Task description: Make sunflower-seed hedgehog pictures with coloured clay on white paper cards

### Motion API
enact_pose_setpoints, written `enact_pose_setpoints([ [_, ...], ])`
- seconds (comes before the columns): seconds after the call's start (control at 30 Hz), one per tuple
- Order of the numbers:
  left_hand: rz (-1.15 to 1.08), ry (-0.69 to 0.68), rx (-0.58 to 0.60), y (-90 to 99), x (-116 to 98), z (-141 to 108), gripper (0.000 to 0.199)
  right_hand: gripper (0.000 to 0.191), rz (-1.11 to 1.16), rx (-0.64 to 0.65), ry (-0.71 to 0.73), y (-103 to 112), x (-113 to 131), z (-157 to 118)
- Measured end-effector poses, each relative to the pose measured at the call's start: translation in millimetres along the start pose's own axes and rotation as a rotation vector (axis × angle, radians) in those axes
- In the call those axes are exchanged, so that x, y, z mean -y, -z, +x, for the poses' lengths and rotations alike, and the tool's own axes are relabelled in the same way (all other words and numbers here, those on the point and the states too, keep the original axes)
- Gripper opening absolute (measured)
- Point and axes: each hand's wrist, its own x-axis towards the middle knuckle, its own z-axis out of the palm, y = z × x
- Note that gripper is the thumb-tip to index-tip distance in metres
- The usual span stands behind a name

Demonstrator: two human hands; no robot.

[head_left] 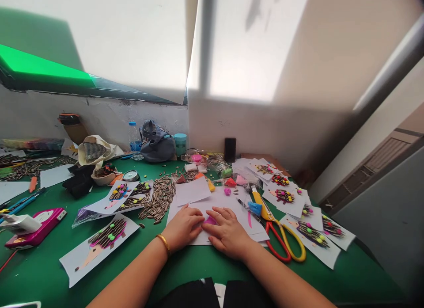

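Observation:
A small flat piece of pink modelling clay (210, 220) lies on white paper (195, 241) in front of me. My left hand (182, 227), with a gold bangle at the wrist, rests on the paper with fingers stretched out toward the clay's left edge. Over its right side lies my right hand (227, 230), fingers spread and fingertips partly covering the clay. Just beyond are a blank white card (192, 191) and a pink clay lump (227, 191). A thin pink strip (249, 219) and a blue clay packet (255, 208) sit to the right.
Red-and-yellow scissors (278, 228) lie right of the paper. Sunflower seeds (159, 197) are heaped at left. Hedgehog cards (99, 250) flank both sides. Clay packets (231, 182), a phone (230, 150), a bag (157, 142) and a bottle (134, 140) stand toward the wall.

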Motion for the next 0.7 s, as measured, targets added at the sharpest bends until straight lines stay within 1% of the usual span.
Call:
enact_pose_setpoints([
  [0.07, 0.0, -0.003, -0.01, -0.2, 0.3, -0.2, 0.021, 0.04, 0.003, 0.007, 0.001, 0.4, 0.1, 0.5],
  [0.13, -0.002, -0.006, -0.013, 0.1, 0.6, -0.5, 0.022, 0.041, 0.021, -0.013, -0.004, 0.6, -0.5, 0.5],
  [0.2, -0.001, -0.009, 0.0, 0.7, 0.5, -1.0, 0.024, 0.039, 0.05, -0.068, -0.042, 0.4, -1.9, 0.1],
  [0.27, 0.013, -0.014, 0.014, 0.9, -0.1, -1.5, 0.027, 0.033, 0.079, -0.138, -0.111, -0.3, -3.8, -0.4],
  [0.37, 0.052, -0.027, 0.006, -0.1, -1.9, -2.1, 0.027, 0.03, 0.117, -0.206, -0.185, -2.2, -7.1, -0.4],
  [0.57, 0.104, -0.029, -0.006, -1.5, -6.9, -1.5, 0.026, 0.03, 0.191, -0.237, -0.205, -5.8, -13.1, -0.1],
  [0.7, 0.107, -0.026, -0.009, -0.3, -9.4, -1.2, 0.029, 0.029, 0.192, -0.259, -0.193, -4.8, -12.9, -1.2],
])
